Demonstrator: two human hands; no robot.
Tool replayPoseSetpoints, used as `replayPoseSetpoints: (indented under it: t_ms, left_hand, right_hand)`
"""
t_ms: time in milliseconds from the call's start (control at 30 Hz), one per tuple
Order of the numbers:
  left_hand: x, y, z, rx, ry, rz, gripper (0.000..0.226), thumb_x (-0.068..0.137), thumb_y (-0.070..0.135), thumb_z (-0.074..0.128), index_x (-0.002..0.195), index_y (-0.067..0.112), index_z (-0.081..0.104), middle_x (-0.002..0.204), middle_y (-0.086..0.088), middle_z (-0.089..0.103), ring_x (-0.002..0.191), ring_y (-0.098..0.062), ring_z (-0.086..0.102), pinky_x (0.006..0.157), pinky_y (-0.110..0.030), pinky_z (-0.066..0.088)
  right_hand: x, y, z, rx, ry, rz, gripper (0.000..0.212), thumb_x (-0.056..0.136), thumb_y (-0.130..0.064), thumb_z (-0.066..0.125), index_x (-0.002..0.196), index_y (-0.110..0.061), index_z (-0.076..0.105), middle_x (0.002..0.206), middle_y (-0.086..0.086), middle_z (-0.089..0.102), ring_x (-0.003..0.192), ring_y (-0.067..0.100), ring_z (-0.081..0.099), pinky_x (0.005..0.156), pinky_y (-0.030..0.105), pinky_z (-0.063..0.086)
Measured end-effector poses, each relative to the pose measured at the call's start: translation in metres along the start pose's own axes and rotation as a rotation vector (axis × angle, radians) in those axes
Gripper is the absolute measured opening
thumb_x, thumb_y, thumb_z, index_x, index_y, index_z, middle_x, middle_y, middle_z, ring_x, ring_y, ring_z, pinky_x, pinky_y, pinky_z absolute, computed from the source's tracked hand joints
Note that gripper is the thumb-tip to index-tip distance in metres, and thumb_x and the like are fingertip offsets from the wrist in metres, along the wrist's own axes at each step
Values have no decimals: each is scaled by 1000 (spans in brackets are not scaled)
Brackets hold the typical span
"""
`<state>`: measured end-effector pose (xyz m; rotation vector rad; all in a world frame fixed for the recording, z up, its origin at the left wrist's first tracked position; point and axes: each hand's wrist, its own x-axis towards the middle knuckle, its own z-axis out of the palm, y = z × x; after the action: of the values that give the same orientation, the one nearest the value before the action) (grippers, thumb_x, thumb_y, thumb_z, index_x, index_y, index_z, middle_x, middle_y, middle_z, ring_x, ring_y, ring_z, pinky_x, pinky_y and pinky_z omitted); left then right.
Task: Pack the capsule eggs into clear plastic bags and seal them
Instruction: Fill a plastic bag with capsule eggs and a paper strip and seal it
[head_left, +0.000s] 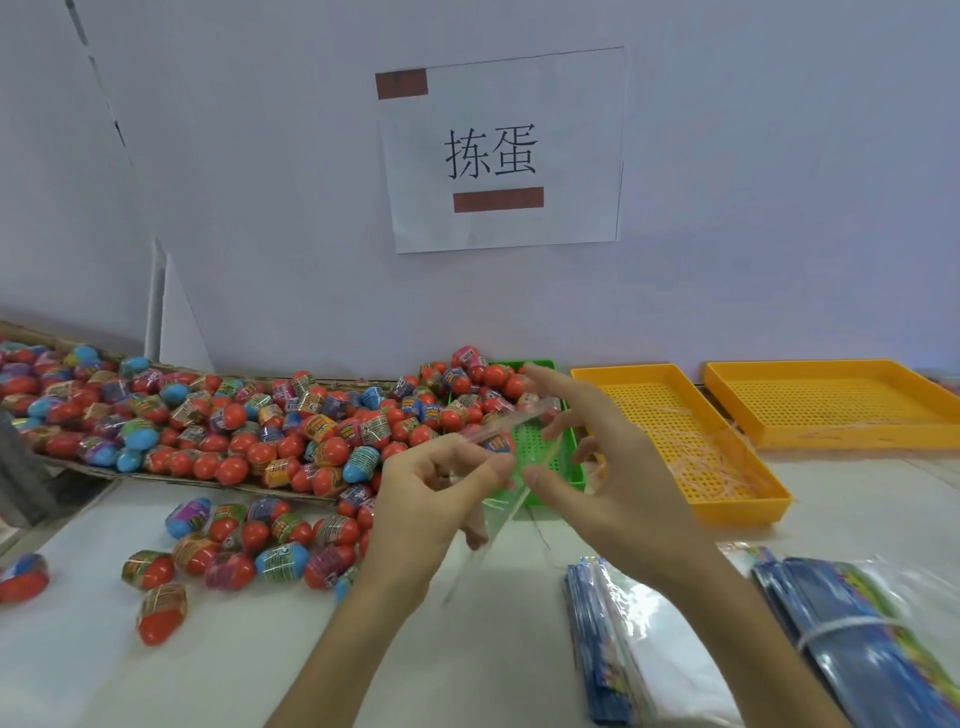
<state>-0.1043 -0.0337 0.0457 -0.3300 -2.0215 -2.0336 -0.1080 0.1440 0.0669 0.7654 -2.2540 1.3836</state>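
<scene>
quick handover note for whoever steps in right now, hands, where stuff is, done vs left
Left hand: pinches one edge of a clear plastic bag, held up over the table.
Right hand: thumb and fingers on the bag's other side, apparently spreading it open.
Capsule eggs: heaped in a cardboard tray at the left, spilling into the green tray; loose eggs lie on the table in front.
Bag stacks lie at the near right.
Two yellow trays at the right hold no packed bags.
Done: bag picked up. Left: fill it, seal it, repeat; no sealed bag is visible.
</scene>
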Motion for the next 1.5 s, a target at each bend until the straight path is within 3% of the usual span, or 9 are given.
replayPoseSetpoints:
  t_ms: [133, 267, 367, 467, 600, 933, 1133, 1333, 1500]
  left_hand:
    - [-2, 1, 3, 52, -10, 75, 26, 74, 31, 81, 72, 9, 69, 72, -7, 67, 55, -42, 52, 51, -42, 49]
    - [-2, 1, 4, 67, -48, 101, 36, 71, 40, 86, 71, 10, 64, 88, -8, 69, 51, -21, 52, 46, -35, 46]
    - [-1, -2, 2, 45, -75, 94, 46, 69, 37, 83, 74, 0, 57, 103, -7, 65, 63, -27, 59, 48, -46, 49]
    - [-2, -2, 0, 0, -120, 100, 34, 72, 34, 82, 72, 9, 60, 109, -6, 64, 62, -19, 61, 46, -39, 51]
    - [-3, 1, -1, -100, -212, 133, 9, 78, 22, 77, 77, 24, 68, 109, -1, 71, 69, -13, 67, 49, -25, 52]
    - [-2, -5, -1, -129, -171, 13, 26, 78, 21, 80, 72, 16, 56, 73, -32, 42, 40, -17, 42, 46, -23, 46]
    - [-3, 1, 0, -112, -229, 8, 10, 80, 24, 77, 86, 19, 72, 70, 0, 57, 54, -13, 51, 46, -28, 48]
    - [-3, 3, 2, -136, -106, -21, 7, 82, 18, 69, 85, 22, 73, 68, 4, 59, 60, -13, 52, 55, -28, 50]
    - [-2, 3, -1, -49, -33, 45, 8, 84, 21, 66, 86, 22, 74, 72, 5, 64, 66, -11, 55, 61, -22, 48]
  right_hand:
    - [1, -3, 0, -63, 38, -41, 55, 79, 1, 79, 123, -28, 63, 110, -16, 61, 101, -3, 56, 81, 6, 41]
    - [1, -3, 0, -53, 25, -43, 39, 77, 1, 80, 105, -24, 70, 103, -12, 59, 100, 0, 55, 81, 7, 40]
    - [2, -1, 0, -52, 18, -21, 21, 79, -4, 80, 87, -21, 70, 99, -11, 58, 99, 5, 56, 78, 9, 41]
    - [2, 0, 1, 28, -8, 62, 20, 81, -6, 79, 82, -23, 67, 95, -14, 58, 91, 10, 60, 68, 17, 47]
    - [2, 0, -1, 168, -72, 151, 28, 84, -3, 77, 80, -27, 64, 90, -11, 65, 81, 12, 68, 68, 27, 56]
    - [3, -4, -2, 303, -84, 205, 29, 85, 5, 71, 78, -23, 70, 87, -7, 69, 91, 11, 66, 77, 28, 56]
    - [5, -5, -1, 357, -9, 241, 31, 87, 4, 70, 77, -26, 72, 76, -8, 71, 75, 10, 65, 68, 19, 53]
    - [4, 2, -3, 379, -23, 299, 32, 87, 2, 70, 85, -29, 73, 79, -6, 68, 77, 20, 61, 71, 31, 51]
    - [3, 2, -1, 240, -175, 337, 28, 84, -2, 69, 85, -30, 74, 76, -10, 66, 69, 12, 58, 61, 18, 48]
